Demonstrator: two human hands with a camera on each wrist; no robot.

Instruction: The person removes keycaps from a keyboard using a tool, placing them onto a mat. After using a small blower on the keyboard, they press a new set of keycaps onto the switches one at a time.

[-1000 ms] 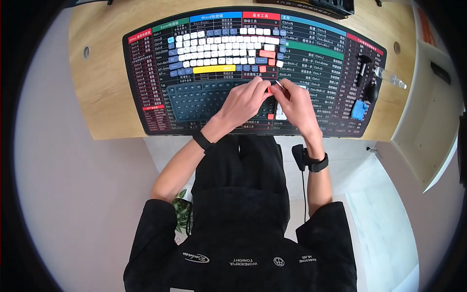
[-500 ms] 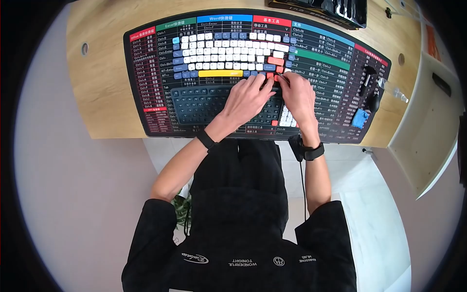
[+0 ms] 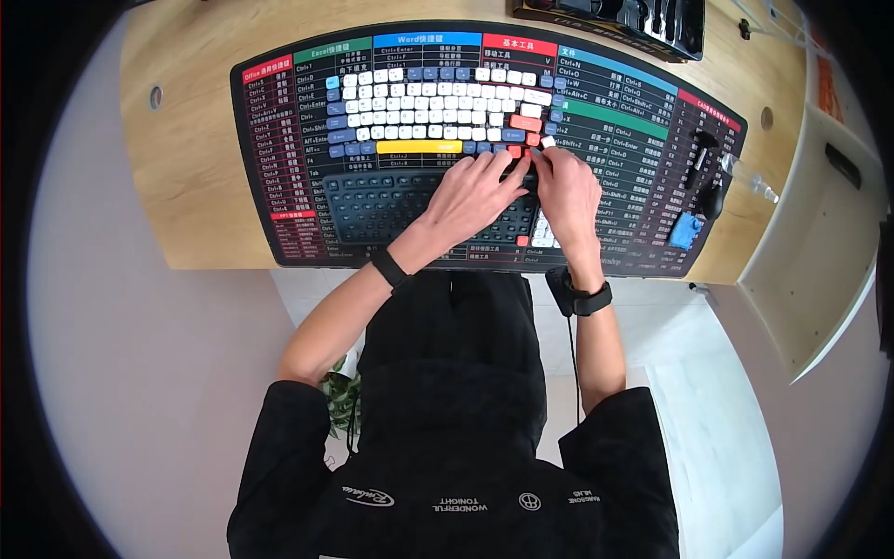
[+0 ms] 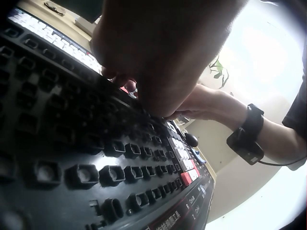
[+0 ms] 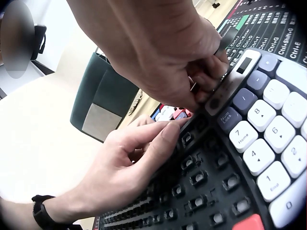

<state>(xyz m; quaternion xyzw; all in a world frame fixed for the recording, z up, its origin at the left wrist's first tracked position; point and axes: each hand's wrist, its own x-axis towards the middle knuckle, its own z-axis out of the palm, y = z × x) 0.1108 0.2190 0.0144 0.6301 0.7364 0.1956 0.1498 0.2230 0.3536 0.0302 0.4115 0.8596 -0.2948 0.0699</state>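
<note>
In the head view, a dark keyboard base (image 3: 372, 210) bears bare switch housings, with white number-pad keycaps (image 5: 261, 155) at its right end. Beyond it lie rows of loose keycaps (image 3: 424, 102) and a long yellow keycap (image 3: 419, 147). My left hand (image 3: 470, 191) reaches over the base, index finger extended, fingertips right at a red keycap (image 3: 515, 151) in the nearest row. Close beside it, my right hand (image 3: 570, 191) has curled fingers round a slim grey metal tool (image 5: 228, 39), mostly hidden by the hand. Both hands' fingertips nearly meet at the base's far edge.
A printed desk mat (image 3: 615, 186) lies beneath the keyboard. On its right are a black brush (image 3: 700, 154), a black bulb-shaped thing (image 3: 712, 200), a clear bottle (image 3: 750, 177) and a blue cloth (image 3: 686, 229). A black box (image 3: 610, 23) stands at the back.
Both hands have moved from above the base's far edge to the loose keycap row. A red keycap formerly between their fingertips now appears in that row. The head view has shifted slightly.
</note>
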